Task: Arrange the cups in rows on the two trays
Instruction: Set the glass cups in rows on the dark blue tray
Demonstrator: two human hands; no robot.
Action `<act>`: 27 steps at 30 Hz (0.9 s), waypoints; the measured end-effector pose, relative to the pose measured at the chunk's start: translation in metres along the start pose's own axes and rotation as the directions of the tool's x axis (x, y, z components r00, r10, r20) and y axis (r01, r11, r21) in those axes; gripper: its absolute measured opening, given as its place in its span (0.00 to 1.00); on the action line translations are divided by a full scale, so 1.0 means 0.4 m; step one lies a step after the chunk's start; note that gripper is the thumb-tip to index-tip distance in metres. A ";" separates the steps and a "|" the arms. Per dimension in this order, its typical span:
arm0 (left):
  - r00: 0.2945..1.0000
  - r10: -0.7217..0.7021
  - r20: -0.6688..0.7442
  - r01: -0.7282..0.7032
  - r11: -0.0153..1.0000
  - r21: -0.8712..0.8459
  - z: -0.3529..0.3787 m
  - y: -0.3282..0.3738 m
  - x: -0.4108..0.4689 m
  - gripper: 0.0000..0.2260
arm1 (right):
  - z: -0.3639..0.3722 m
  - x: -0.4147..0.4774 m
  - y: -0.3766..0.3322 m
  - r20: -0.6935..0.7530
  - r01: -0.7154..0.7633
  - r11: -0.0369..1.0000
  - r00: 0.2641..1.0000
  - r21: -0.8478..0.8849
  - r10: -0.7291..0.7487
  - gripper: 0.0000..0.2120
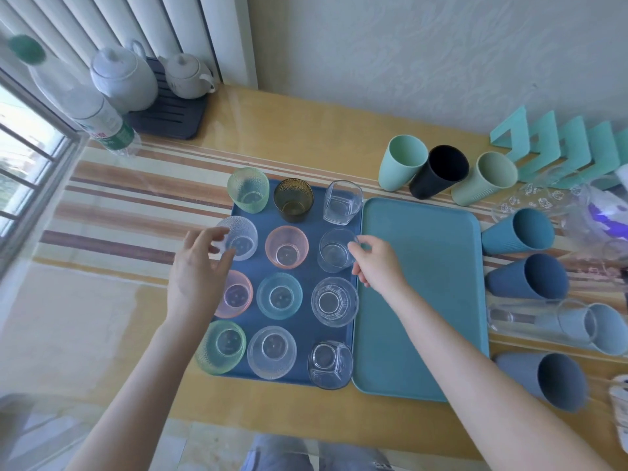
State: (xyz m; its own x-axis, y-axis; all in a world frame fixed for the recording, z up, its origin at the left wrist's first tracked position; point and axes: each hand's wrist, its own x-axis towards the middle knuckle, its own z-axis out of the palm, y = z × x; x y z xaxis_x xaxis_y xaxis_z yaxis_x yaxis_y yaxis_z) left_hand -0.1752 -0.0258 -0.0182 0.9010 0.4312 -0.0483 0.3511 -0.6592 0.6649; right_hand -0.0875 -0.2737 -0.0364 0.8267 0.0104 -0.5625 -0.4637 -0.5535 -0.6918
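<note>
Left hand (197, 266) fingers spread by a clear cup (239, 237) on the full dark blue tray (306, 372), right hand (375, 261) pinching another clear cup's (334, 254) rim, teal tray (421, 294) bare.

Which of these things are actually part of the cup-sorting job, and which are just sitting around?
Part of the job:
dark blue tray, filled with glass cups
teal tray, bare
plastic tumblers lying on the table
left hand and right hand, at the cups

Just lying about:
two teapots
water bottle
teal bookends
</note>
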 end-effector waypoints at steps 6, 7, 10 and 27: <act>0.996 -0.092 -0.008 0.092 0.994 0.058 0.014 -0.031 0.053 0.17 | 0.009 0.017 0.011 0.019 0.002 1.000 1.000 -0.021 -0.002 0.11; 0.994 -0.108 0.008 0.108 0.992 0.061 0.018 -0.039 0.063 0.17 | 0.010 0.017 0.011 0.020 0.011 1.000 1.000 -0.013 -0.011 0.11; 0.985 -0.158 0.071 0.151 0.985 0.087 0.036 -0.057 0.089 0.16 | 0.006 0.020 0.011 0.011 0.019 1.000 1.000 -0.010 -0.019 0.13; 0.967 -0.251 0.047 0.231 0.938 0.258 0.042 -0.082 0.106 0.18 | -0.032 0.014 -0.022 -0.081 0.020 0.999 0.996 -0.050 -0.024 0.15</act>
State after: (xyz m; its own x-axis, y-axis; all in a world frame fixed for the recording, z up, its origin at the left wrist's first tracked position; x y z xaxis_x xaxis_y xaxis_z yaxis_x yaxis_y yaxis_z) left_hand -0.1441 0.0036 -0.0545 0.7949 0.5535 -0.2486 0.6034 -0.6777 0.4203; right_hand -0.0749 -0.2794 -0.0277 0.8605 -0.0440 -0.5076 -0.4311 -0.5938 -0.6794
